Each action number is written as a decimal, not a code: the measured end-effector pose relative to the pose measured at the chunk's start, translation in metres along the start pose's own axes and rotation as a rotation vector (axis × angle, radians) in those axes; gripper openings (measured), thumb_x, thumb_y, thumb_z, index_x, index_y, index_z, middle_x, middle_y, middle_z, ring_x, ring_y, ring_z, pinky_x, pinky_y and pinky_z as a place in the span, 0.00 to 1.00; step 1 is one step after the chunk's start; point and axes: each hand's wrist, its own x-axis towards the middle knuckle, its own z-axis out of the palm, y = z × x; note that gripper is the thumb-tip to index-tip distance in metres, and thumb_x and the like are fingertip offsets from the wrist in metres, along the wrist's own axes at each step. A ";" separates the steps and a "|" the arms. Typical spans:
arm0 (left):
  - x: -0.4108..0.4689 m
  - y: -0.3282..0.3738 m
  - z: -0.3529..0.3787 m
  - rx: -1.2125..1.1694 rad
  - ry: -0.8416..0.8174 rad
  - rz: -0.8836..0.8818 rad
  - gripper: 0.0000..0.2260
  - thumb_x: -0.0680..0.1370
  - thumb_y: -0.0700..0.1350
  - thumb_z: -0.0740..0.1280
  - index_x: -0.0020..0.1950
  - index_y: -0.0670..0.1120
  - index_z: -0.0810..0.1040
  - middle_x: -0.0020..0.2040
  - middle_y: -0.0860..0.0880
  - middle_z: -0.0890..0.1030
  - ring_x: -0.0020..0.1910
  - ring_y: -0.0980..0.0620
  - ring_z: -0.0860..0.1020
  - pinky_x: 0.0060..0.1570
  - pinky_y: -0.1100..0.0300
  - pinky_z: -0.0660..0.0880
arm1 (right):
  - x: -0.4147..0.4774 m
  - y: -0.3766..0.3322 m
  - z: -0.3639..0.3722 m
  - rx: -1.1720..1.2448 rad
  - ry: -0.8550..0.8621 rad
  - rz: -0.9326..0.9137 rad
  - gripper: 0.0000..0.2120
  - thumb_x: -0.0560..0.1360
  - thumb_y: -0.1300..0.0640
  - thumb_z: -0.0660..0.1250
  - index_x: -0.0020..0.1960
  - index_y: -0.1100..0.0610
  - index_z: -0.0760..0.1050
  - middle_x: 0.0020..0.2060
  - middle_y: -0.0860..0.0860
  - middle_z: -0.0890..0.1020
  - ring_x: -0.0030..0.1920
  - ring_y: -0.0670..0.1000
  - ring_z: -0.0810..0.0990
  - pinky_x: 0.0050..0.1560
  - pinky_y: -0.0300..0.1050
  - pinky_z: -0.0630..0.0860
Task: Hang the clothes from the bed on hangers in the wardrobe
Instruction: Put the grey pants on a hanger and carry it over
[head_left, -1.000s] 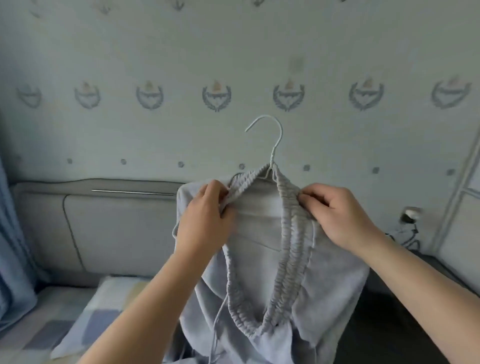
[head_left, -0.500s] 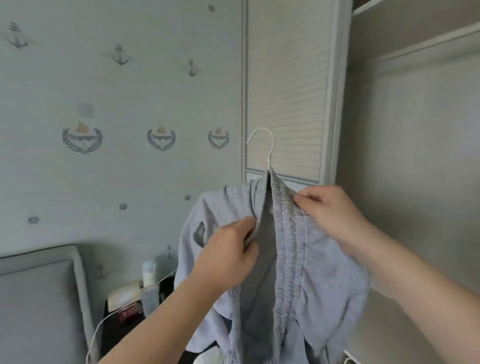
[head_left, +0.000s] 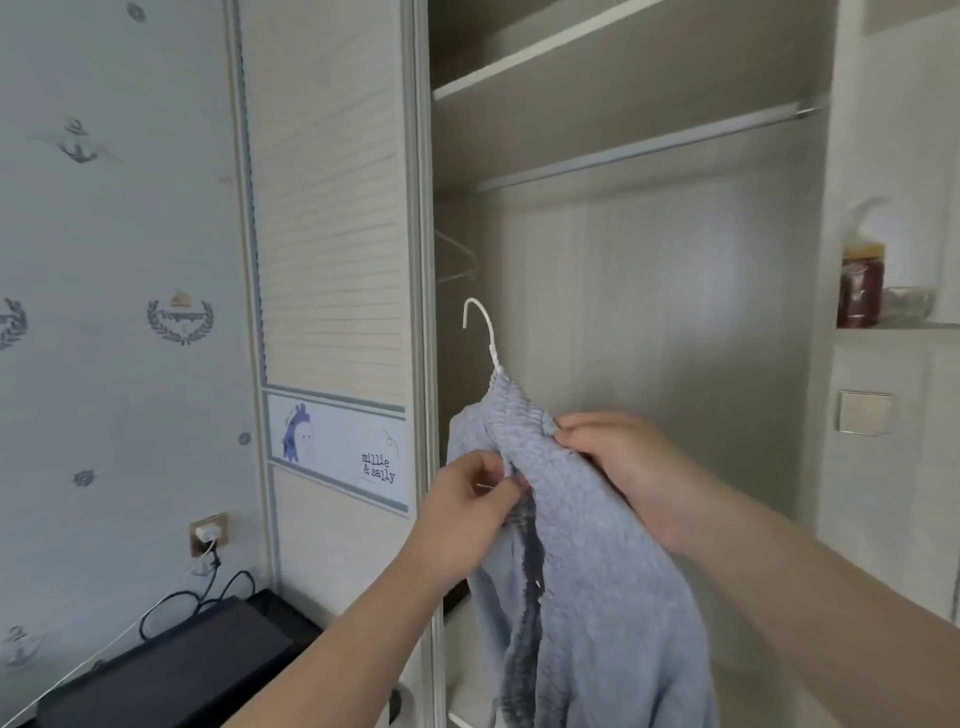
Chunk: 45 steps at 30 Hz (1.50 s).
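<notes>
- The grey garment (head_left: 597, 597) hangs on a white hanger (head_left: 485, 332), held up in front of the open wardrobe (head_left: 649, 312); its gathered elastic band is bunched just under the hanger's hook; the rest of the cloth falls down below the hands
- The left hand (head_left: 467, 499) pinches the left edge of the band between thumb and fingers; the right hand (head_left: 623, 467) has its fingers curled over the band on the other side, gripping the cloth
- The hook stands free in the air, below the wardrobe's rail (head_left: 649, 147) and apart from it
- A second, bare hanger (head_left: 457, 257) shows dimly inside, close behind the louvred sliding door (head_left: 327, 208)
- A jar (head_left: 860, 291) stands on a side shelf at the right; a wall socket (head_left: 208, 532) with a plug and cables sits low on the left
</notes>
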 end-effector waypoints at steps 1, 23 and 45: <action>0.008 0.000 0.007 -0.038 -0.018 -0.010 0.08 0.78 0.44 0.70 0.38 0.49 0.79 0.36 0.54 0.81 0.38 0.54 0.78 0.43 0.61 0.73 | 0.003 0.001 -0.006 -0.022 0.020 -0.016 0.09 0.78 0.62 0.64 0.46 0.67 0.80 0.39 0.59 0.82 0.40 0.54 0.80 0.44 0.45 0.74; 0.247 -0.089 -0.005 -0.400 -0.304 0.071 0.10 0.81 0.43 0.67 0.55 0.36 0.81 0.49 0.43 0.85 0.48 0.50 0.84 0.51 0.60 0.80 | 0.195 0.028 0.006 -0.230 0.523 -0.056 0.08 0.75 0.64 0.65 0.47 0.67 0.82 0.46 0.62 0.83 0.39 0.48 0.78 0.36 0.36 0.71; 0.421 -0.049 -0.022 0.494 -0.114 0.379 0.13 0.81 0.49 0.65 0.38 0.46 0.72 0.31 0.50 0.72 0.31 0.47 0.71 0.30 0.56 0.63 | 0.431 -0.033 -0.040 -0.066 0.400 -0.150 0.09 0.75 0.63 0.69 0.38 0.55 0.74 0.31 0.51 0.76 0.29 0.45 0.71 0.32 0.36 0.67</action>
